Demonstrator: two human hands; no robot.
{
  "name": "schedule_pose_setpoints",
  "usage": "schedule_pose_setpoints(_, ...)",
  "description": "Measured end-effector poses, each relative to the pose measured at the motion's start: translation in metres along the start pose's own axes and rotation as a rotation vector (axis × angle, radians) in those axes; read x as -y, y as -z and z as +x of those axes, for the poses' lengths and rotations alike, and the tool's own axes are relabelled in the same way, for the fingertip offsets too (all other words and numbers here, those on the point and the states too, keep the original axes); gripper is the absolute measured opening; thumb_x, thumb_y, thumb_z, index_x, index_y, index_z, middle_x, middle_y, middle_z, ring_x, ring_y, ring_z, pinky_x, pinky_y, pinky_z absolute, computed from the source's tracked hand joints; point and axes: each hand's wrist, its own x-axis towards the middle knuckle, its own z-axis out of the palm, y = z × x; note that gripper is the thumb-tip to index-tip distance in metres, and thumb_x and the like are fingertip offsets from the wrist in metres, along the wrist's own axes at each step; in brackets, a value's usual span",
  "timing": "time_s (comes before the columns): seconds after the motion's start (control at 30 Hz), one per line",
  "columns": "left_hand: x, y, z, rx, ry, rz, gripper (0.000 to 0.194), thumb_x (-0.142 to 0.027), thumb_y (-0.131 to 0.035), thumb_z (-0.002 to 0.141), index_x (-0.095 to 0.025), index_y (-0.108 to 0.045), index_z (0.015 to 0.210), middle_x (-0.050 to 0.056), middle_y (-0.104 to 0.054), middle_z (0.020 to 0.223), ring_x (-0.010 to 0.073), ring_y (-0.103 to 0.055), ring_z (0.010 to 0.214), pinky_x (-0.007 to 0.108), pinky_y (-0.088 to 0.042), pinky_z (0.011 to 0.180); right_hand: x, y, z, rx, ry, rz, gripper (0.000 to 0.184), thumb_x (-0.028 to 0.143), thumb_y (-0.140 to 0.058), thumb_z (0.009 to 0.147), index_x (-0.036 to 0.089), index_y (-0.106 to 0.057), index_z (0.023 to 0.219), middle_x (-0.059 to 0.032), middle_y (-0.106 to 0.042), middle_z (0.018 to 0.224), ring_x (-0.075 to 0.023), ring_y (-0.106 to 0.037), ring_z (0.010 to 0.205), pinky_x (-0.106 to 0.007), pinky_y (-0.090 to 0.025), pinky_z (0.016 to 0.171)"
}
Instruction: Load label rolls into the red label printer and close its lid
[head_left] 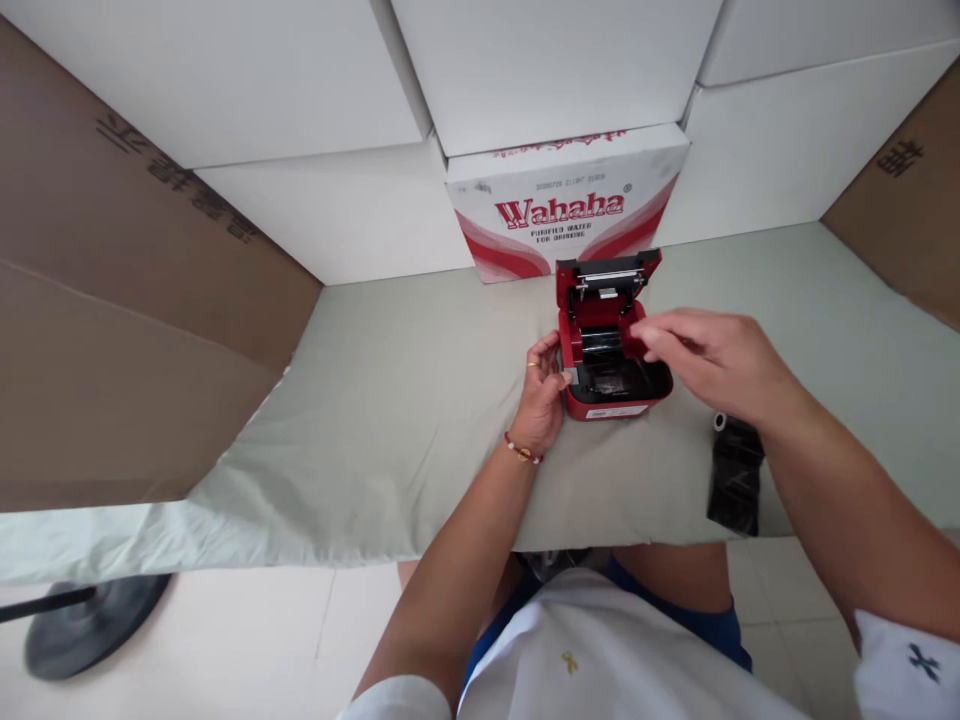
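Observation:
A red label printer [613,411] stands on the cloth with its lid raised. Inside it a shiny black ribbon roll [601,342] lies crosswise, and dark film spreads in the tray below. My left hand [541,400] grips the printer's left side, the thumb on the grey tab at its front corner. At the right inner wall, beside the roll's end, my right hand [701,355] is closed with thumb and forefinger together. What those fingers pinch, if anything, is hidden. Under my right forearm lies a black ribbon [735,480] with a white-ended core [720,421].
Behind the printer stands a white and red water carton [574,215] against stacked white boxes [322,225]. Large brown cartons flank the table, one left [135,330] and one right [907,200]. The pale green cloth [390,400] hangs over the front edge. A round black base [97,625] rests on the floor.

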Motion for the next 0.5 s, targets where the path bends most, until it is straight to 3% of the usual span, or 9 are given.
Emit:
schedule_pose_setpoints(0.1, 0.000, 0.001, 0.000, 0.004, 0.004, 0.016, 0.070, -0.046, -0.093, 0.068, -0.029, -0.061, 0.128, 0.007, -0.059, 0.152, 0.0297, -0.046, 0.154, 0.045, -0.036, 0.129, -0.002, -0.010, 0.042, 0.215, 0.015, -0.347, 0.028, 0.030, -0.056, 0.101, 0.026, -0.084, 0.103, -0.0046, -0.084, 0.099, -0.0237, -0.076, 0.085, -0.036, -0.053, 0.072)
schedule_pose_setpoints(0.2, 0.000, 0.002, 0.000, 0.014, -0.010, 0.024, 0.070, -0.050, -0.094, 0.068, -0.030, -0.062, 0.128, 0.007, -0.059, 0.153, 0.0293, -0.046, 0.154, 0.045, -0.036, 0.129, -0.005, -0.032, 0.071, 0.322, -0.036, -0.591, 0.025, 0.022, -0.064, 0.091, 0.026, -0.085, 0.105, -0.0100, -0.084, 0.098, -0.0275, -0.075, 0.082, -0.036, -0.049, 0.066)
schedule_pose_setpoints(0.33, -0.001, 0.003, 0.001, 0.021, -0.009, 0.034, 0.070, -0.051, -0.093, 0.068, -0.030, -0.063, 0.128, 0.007, -0.060, 0.152, 0.0295, -0.048, 0.152, 0.045, -0.036, 0.129, -0.009, -0.055, 0.082, 0.322, -0.062, -0.612, 0.017, 0.027, -0.071, 0.089, 0.021, -0.085, 0.096, -0.0175, -0.083, 0.093, -0.0329, -0.077, 0.088, -0.040, -0.053, 0.074)
schedule_pose_setpoints(0.5, -0.002, 0.003, 0.002, 0.017, -0.001, 0.054, 0.069, -0.052, -0.093, 0.067, -0.030, -0.063, 0.126, 0.007, -0.061, 0.149, 0.0304, -0.050, 0.150, 0.046, -0.038, 0.127, -0.008, -0.060, 0.077, 0.286, -0.072, -0.574, 0.026, 0.037, -0.069, 0.094, 0.021, -0.082, 0.109, -0.0167, -0.083, 0.096, -0.0323, -0.078, 0.092, -0.041, -0.055, 0.081)
